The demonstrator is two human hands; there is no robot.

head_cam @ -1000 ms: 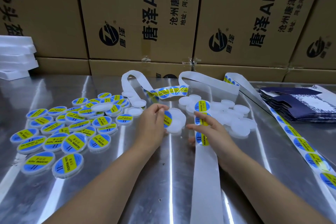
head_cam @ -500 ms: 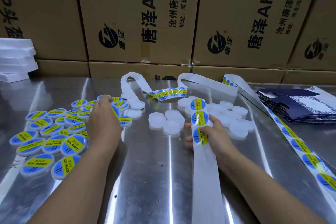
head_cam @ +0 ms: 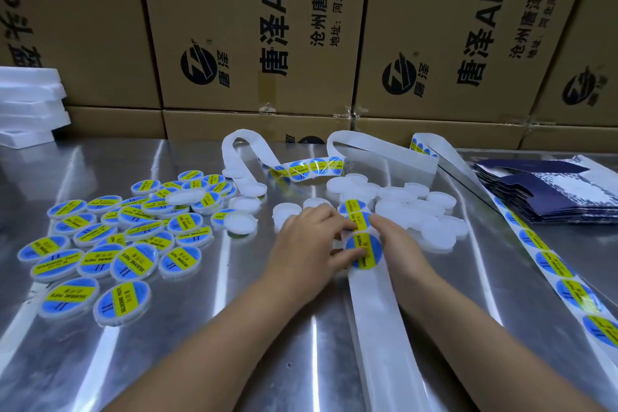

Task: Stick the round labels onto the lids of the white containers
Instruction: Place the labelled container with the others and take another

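Label strip (head_cam: pixel 374 311) runs lengthwise from near to far.

Left: labelled containers (head_cam: pixel 110 237) spread over the table (head_cam: pixel 200 361).
Centre: bare containers (head_cam: pixel 418 211) clustered just behind the hands.
Front: backing strip (head_cam: pixel 378 328) runs from the near edge; left hand (head_cam: pixel 307 244) and right hand (head_cam: pixel 398 244) flank a label (head_cam: pixel 363 249) on it.
Right: label strip (head_cam: pixel 551 264), with folded cartons (head_cam: pixel 551 197) behind it.
Back: cardboard boxes (head_cam: pixel 250 27); foam stack (head_cam: pixel 26 110) far left.
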